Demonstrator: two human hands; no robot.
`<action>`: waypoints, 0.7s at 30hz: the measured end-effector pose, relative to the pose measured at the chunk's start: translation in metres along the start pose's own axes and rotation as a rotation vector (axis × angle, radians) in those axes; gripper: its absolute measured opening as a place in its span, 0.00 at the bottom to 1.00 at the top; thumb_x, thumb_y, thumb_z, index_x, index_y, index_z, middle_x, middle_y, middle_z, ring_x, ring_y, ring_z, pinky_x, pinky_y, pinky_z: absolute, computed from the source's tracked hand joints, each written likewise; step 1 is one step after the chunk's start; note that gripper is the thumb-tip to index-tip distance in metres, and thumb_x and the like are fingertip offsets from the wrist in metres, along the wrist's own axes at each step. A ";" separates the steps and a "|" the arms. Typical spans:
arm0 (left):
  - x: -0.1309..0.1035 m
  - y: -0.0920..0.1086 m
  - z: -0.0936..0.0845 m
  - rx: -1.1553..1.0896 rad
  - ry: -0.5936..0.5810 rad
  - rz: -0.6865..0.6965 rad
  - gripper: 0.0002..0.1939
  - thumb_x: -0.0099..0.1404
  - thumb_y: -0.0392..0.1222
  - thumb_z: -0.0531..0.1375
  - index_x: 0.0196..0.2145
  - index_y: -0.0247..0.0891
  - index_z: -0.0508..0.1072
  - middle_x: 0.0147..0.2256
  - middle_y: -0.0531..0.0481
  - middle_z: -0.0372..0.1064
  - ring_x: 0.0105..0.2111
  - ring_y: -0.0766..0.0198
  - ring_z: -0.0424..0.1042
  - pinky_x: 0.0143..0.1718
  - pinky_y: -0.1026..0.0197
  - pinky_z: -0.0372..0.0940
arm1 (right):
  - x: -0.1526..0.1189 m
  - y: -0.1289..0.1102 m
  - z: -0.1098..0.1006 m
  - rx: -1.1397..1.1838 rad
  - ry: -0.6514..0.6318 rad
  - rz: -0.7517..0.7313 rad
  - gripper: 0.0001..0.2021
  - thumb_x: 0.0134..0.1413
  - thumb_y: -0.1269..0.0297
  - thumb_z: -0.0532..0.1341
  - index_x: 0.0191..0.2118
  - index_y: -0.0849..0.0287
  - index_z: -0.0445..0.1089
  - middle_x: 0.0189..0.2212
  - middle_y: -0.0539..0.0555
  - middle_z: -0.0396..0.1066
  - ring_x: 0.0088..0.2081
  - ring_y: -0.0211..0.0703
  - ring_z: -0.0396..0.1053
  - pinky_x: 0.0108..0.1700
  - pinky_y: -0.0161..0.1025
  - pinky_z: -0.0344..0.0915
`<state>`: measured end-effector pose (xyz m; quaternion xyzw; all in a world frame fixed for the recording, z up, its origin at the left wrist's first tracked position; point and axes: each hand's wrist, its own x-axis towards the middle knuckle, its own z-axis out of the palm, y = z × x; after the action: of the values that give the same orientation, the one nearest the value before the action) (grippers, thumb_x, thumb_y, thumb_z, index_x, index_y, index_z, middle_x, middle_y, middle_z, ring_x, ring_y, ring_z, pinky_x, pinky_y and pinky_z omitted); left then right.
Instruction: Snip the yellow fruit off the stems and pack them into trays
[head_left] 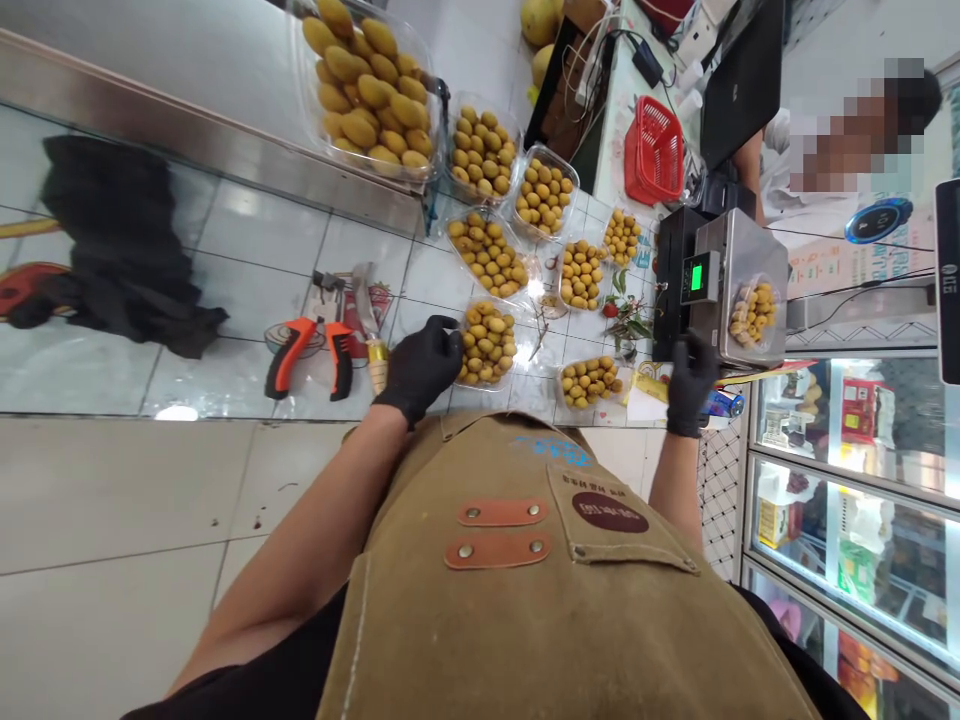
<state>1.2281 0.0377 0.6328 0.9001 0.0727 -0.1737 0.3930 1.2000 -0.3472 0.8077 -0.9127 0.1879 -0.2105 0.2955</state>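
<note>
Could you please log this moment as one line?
left hand: beside yellow fruit, contact unclear | right hand: beside scale, contact unclear | on scale: fruit portion | left of left hand: orange-handled tool

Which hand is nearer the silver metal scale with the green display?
Right. The black-gloved right hand is by the near-left corner of the scale; the black-gloved left hand is farther left, beside a clear tub of yellowish fruit.

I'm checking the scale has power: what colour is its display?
The scale's display glows green, best seen in the head view.
</note>
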 end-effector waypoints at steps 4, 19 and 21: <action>-0.008 0.005 -0.022 0.073 0.062 -0.017 0.25 0.76 0.52 0.54 0.60 0.35 0.77 0.50 0.34 0.82 0.51 0.39 0.80 0.49 0.45 0.73 | 0.028 0.020 -0.059 -0.224 0.311 -0.022 0.24 0.69 0.47 0.58 0.56 0.61 0.77 0.52 0.65 0.79 0.54 0.56 0.78 0.61 0.58 0.77; -0.029 0.153 0.070 0.235 -0.412 0.683 0.58 0.64 0.62 0.75 0.79 0.31 0.60 0.74 0.19 0.61 0.71 0.26 0.66 0.68 0.36 0.65 | 0.186 0.065 -0.073 -0.617 0.102 0.367 0.60 0.50 0.42 0.80 0.79 0.72 0.56 0.69 0.84 0.66 0.70 0.75 0.68 0.73 0.67 0.63; -0.035 0.161 0.094 0.337 -0.498 0.705 0.70 0.57 0.64 0.79 0.83 0.29 0.52 0.79 0.12 0.46 0.76 0.17 0.55 0.72 0.27 0.57 | 0.201 0.069 -0.071 -0.651 0.039 0.384 0.61 0.51 0.42 0.79 0.78 0.74 0.54 0.65 0.85 0.69 0.68 0.75 0.71 0.72 0.67 0.64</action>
<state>1.2142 -0.1404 0.6964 0.8520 -0.3638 -0.2498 0.2818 1.3191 -0.5263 0.8722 -0.9029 0.4182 -0.0977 0.0203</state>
